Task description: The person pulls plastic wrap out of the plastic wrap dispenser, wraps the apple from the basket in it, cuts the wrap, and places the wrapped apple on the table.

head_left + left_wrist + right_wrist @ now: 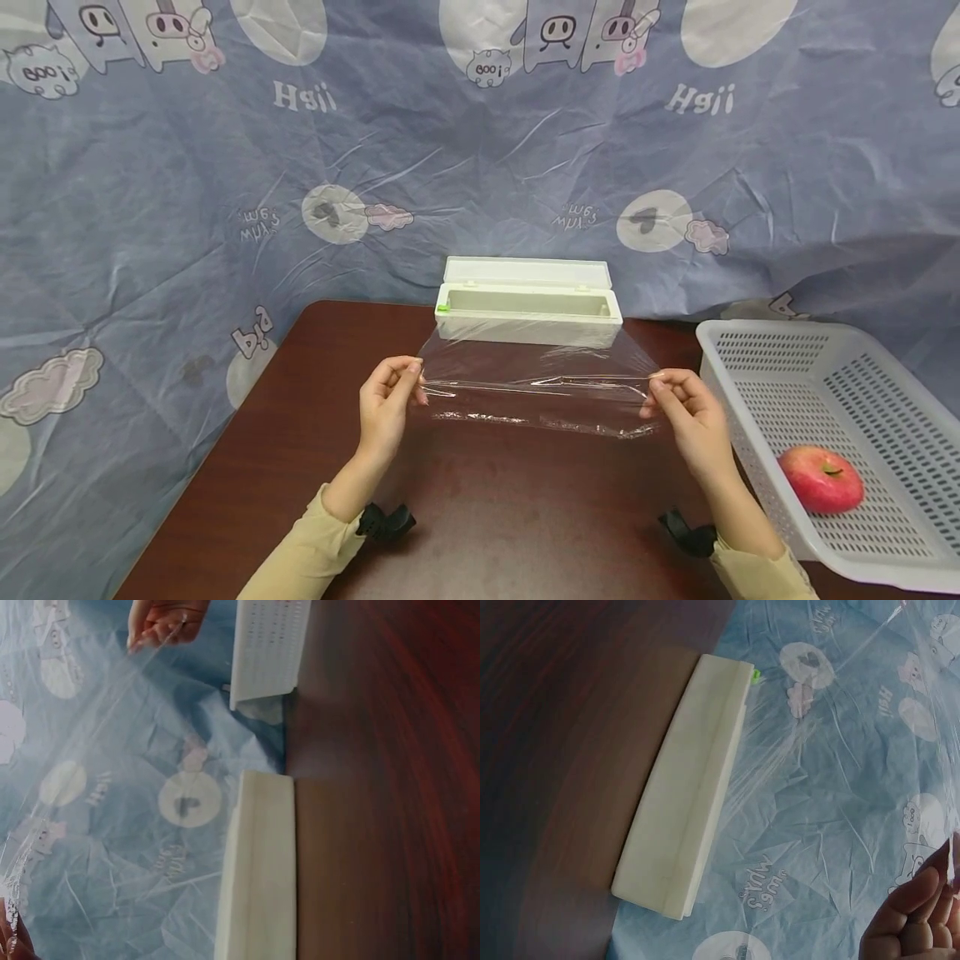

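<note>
A sheet of clear plastic wrap (536, 362) stretches from a white wrap dispenser box (525, 332) toward the person. Its left edge is pinched between thumb and fingers of my left hand (386, 404). On the opposite side my right hand (693, 417) pinches the other edge, so the film spans taut and shiny between both hands, its front end hanging loose. The dispenser's lid (527, 272) stands raised at the back, and a small green piece (443, 307) shows at its left end. In the right wrist view, my right hand (919, 915) has curled fingers at the film.
A white perforated basket (780, 375) stands at the right with a red apple (821, 479) in it. The dark brown table (480, 517) ends at the left and back against a blue patterned cloth (480, 167). Black straps (386, 522) hang at both wrists.
</note>
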### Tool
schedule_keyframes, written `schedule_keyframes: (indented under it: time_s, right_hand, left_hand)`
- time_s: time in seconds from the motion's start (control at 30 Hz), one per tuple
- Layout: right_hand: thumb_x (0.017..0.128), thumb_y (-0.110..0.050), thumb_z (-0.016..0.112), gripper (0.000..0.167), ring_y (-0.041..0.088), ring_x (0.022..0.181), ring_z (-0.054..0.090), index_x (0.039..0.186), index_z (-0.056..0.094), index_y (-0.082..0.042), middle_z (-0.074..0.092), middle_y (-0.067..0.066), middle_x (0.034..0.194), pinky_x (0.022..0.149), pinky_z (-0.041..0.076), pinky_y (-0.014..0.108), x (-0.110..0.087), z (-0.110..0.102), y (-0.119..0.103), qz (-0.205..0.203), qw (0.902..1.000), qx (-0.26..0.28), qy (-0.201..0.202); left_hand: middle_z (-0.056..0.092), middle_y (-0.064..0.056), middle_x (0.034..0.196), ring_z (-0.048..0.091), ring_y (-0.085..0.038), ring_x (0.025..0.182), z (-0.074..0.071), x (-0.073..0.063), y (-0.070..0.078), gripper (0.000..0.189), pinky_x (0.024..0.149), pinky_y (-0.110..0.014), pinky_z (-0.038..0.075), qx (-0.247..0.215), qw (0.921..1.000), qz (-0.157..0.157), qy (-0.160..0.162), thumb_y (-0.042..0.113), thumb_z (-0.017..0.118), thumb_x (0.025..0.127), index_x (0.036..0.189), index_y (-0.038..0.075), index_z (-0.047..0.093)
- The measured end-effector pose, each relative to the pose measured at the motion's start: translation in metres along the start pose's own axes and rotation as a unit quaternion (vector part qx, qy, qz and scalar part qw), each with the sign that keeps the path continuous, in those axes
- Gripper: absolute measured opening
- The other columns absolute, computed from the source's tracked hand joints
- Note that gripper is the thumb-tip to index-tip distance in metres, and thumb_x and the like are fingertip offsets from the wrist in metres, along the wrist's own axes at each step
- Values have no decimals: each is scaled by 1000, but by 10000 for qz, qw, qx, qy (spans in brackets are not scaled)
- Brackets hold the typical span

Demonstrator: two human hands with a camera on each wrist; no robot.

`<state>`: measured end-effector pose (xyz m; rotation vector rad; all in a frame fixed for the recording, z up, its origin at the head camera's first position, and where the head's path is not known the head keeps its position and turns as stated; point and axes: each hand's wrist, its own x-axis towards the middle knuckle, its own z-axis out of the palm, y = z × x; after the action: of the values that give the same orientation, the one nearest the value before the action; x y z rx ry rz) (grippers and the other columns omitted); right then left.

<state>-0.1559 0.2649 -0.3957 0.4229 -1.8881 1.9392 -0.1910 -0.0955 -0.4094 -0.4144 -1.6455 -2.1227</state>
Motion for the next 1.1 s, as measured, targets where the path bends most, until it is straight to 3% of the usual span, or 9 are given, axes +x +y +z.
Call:
schedule_keyframes:
  time_s: [0.17, 0.43, 0.63, 0.83, 1.1]
  right_hand:
    - [95, 2, 50, 9, 12, 59, 59, 100, 53, 9, 57, 4, 70, 58, 51, 22, -10, -3, 2, 309, 9989, -356, 59]
    - [95, 3, 50, 10, 11, 61, 57, 99, 50, 12, 58, 4, 69, 57, 52, 24, -24, -7, 9, 532, 9974, -482, -100]
    - [95, 3, 49, 10, 11, 58, 55, 100, 50, 12, 57, 4, 67, 53, 50, 24, -33, -8, 17, 651, 9958, -595, -249]
    - [95, 2, 50, 10, 13, 55, 55, 100, 50, 11, 55, 5, 65, 52, 50, 25, -40, -10, 27, 718, 9931, -821, -440]
    - [97, -7, 51, 14, 13, 61, 58, 104, 54, 5, 59, 5, 70, 55, 52, 28, -45, -12, 37, 967, 9826, -1513, -479]
  left_hand:
    - [61, -3, 68, 52, -13, 46, -4, -12, -3, 12, 43, -21, 40, 371, 9993, -88, -44, -2, 52, 94, 94, -13, 56]
    - [56, -27, 67, 44, -17, 41, -3, -29, 12, 9, 39, -25, 39, 1012, 9942, -41, -370, -6, 47, 94, 91, -13, 52]
    - [53, -24, 59, 41, -18, 37, -4, -36, 10, 9, 36, -22, 36, 1311, 9898, 167, -529, -6, 46, 95, 91, -13, 50]
    - [50, -18, 55, 42, -25, 37, -6, -41, 1, 7, 35, -25, 39, 1407, 9887, 304, -414, -6, 50, 94, 93, -12, 53]
    - [51, -20, 55, 42, -23, 37, -11, -47, -6, 6, 35, -20, 37, 1475, 9879, 318, -364, -8, 52, 91, 92, -13, 56]
